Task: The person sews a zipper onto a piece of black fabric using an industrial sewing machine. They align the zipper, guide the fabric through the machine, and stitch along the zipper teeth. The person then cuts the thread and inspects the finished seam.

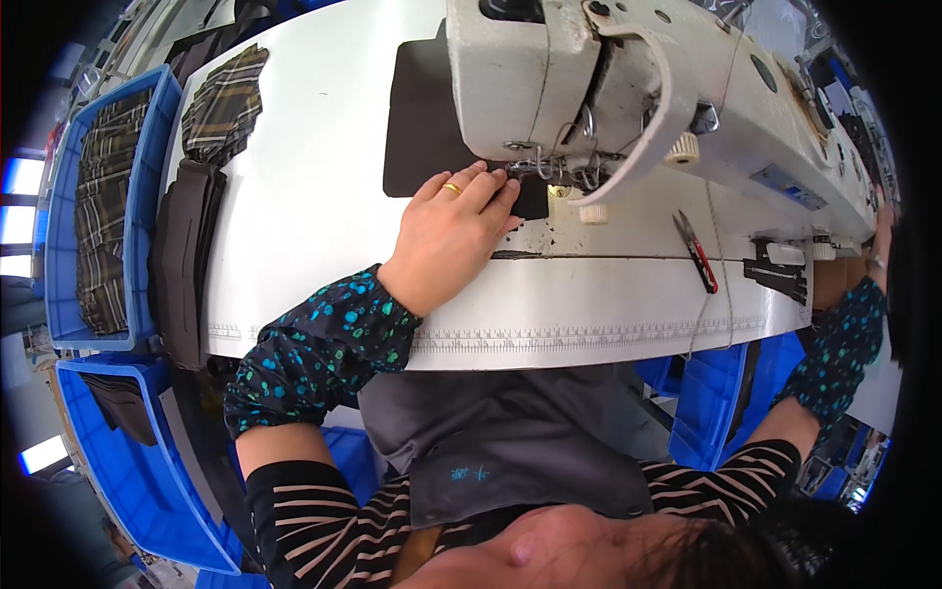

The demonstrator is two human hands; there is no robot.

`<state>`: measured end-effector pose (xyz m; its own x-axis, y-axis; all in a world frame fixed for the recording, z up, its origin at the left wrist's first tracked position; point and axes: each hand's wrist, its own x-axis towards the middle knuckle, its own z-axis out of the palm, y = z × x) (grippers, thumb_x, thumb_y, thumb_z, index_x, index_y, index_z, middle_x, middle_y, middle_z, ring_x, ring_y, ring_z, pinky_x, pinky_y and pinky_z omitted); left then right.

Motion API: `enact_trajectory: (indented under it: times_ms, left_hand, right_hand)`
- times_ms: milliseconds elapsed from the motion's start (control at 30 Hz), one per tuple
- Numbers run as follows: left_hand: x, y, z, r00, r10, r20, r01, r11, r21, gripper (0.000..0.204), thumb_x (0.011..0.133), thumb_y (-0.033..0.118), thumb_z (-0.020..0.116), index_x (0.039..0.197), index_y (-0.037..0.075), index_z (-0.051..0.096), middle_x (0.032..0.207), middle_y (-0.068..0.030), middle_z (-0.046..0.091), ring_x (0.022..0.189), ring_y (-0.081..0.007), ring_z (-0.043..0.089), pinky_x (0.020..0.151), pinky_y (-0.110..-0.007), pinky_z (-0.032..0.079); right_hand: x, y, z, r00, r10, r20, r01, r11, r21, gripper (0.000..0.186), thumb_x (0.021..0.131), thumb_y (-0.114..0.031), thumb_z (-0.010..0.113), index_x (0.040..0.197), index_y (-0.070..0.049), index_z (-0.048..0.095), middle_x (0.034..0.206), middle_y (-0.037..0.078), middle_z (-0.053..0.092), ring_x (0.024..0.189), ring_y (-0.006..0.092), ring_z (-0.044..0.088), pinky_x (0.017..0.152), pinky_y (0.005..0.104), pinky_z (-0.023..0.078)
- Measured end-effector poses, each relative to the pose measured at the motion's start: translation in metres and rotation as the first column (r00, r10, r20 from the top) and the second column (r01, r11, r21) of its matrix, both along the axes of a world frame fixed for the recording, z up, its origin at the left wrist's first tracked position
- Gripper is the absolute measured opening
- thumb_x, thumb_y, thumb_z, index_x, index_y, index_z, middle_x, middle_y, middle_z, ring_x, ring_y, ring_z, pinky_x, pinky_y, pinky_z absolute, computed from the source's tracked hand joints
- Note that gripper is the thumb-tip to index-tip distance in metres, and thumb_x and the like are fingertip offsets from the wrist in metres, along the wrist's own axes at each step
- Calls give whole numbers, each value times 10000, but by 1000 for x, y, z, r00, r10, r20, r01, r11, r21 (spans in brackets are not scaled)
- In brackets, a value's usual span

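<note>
My left hand (449, 228), with a gold ring on one finger, lies with its fingers stretched out on a dark brown fabric piece (420, 133). Its fingertips are close beside the needle area of a white sewing machine (500, 74). Part of the fabric passes under the machine head and is hidden there. At the far right edge, my right hand (880, 236) reaches up beside the machine's right end. Its fingers are too hidden to make out.
Thread snips (699, 257) with red handles lie right of the needle. Dark scraps (777, 275) sit near the right table edge. At the left are plaid pieces (226, 103), a dark fabric stack (183, 260) and blue bins (147, 211). A printed ruler (589, 336) runs along the front edge.
</note>
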<state>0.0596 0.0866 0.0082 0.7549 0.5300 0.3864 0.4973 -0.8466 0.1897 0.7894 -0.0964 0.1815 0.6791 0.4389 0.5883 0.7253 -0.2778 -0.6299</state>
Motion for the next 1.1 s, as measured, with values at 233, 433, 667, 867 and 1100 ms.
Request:
enact_trajectory:
  times_ms: [233, 433, 667, 867, 1100]
  left_hand:
    - [7, 3, -7, 997, -42, 59, 39, 998, 39, 367, 971, 303, 715, 1248, 63, 741, 1256, -68, 701, 1267, -259, 646, 1029, -437, 514]
    - [1, 0, -1, 1000, 6, -17, -6, 1000, 10, 361, 974, 304, 712, 1251, 73, 744, 1267, -70, 707, 1276, -259, 646, 1037, -460, 519]
    - [6, 2, -6, 998, 4, 64, -8, 998, 65, 337, 938, 270, 757, 1211, 72, 756, 1190, -56, 695, 1216, -248, 666, 1015, -432, 528]
    - [2, 1, -4, 999, 19, 39, -21, 998, 61, 351, 958, 291, 736, 1234, 74, 746, 1221, -53, 691, 1240, -249, 655, 1030, -455, 517]
    - [5, 1, -1, 999, 24, 40, -27, 997, 78, 330, 932, 246, 772, 1218, 83, 753, 1190, -44, 695, 1228, -251, 664, 1030, -437, 522]
  right_hand:
    - [-5, -116, -135, 810, -182, 558, 355, 909, -220, 547, 1125, -369, 540, 1417, 86, 624, 1401, 157, 676, 1252, 222, 652, 1078, 346, 490]
    - [14, -31, -25, 870, 127, -475, -57, 985, 160, 571, 1095, -391, 617, 1423, 76, 612, 1388, 142, 677, 1236, 228, 653, 1036, 365, 515]
    - [-30, -55, -138, 948, 168, -269, -10, 865, 502, 535, 1113, -398, 571, 1416, 40, 621, 1395, 127, 670, 1225, 251, 658, 1049, 390, 518]
    - [7, -46, -46, 949, -16, -316, 92, 970, 225, 626, 1097, -486, 565, 1412, 51, 634, 1334, 118, 701, 1181, 248, 673, 1034, 363, 517]
    - [-6, -51, -90, 977, -99, -186, 143, 961, 236, 561, 1086, -403, 605, 1383, 68, 669, 1358, 126, 701, 1190, 231, 669, 1038, 339, 505]
